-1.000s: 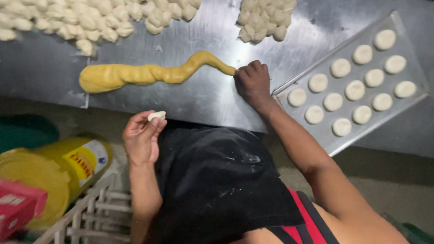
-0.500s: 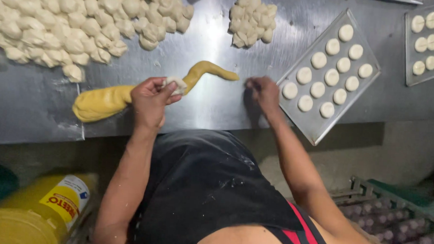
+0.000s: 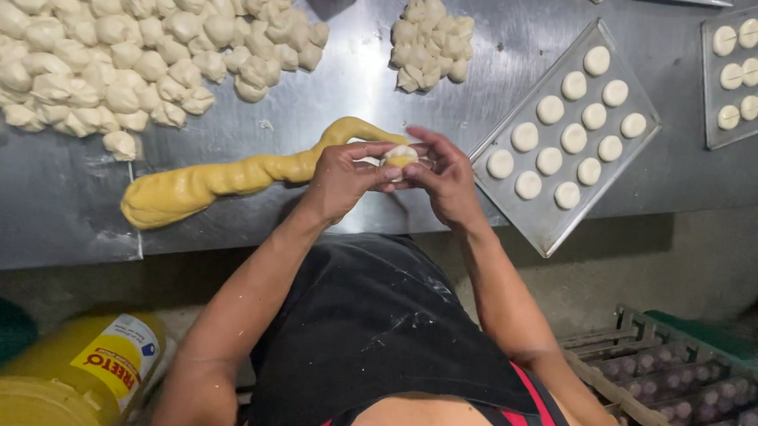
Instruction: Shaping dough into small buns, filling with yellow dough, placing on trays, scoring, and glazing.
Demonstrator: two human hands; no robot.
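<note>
My left hand (image 3: 342, 176) and my right hand (image 3: 445, 178) meet over the near edge of the steel table (image 3: 47, 215). Between their fingertips they hold a small white dough piece (image 3: 398, 158) with yellow filling showing in its middle. A long yellow rope of filling (image 3: 227, 176) lies on the table just left of my hands, thick at its left end and curling up thin near my left hand.
A big heap of white dough pieces (image 3: 122, 48) covers the far left, a smaller pile (image 3: 431, 43) sits behind my hands. A metal tray (image 3: 631, 88) with several round dough discs lies to the right, a second tray (image 3: 709, 57) farther right. A yellow tub (image 3: 65, 378) and a rack (image 3: 687, 371) stand below.
My left hand left the yellow rope and my right hand lifted off the table; both came together at the centre around the dough piece, which now shows yellow filling.
</note>
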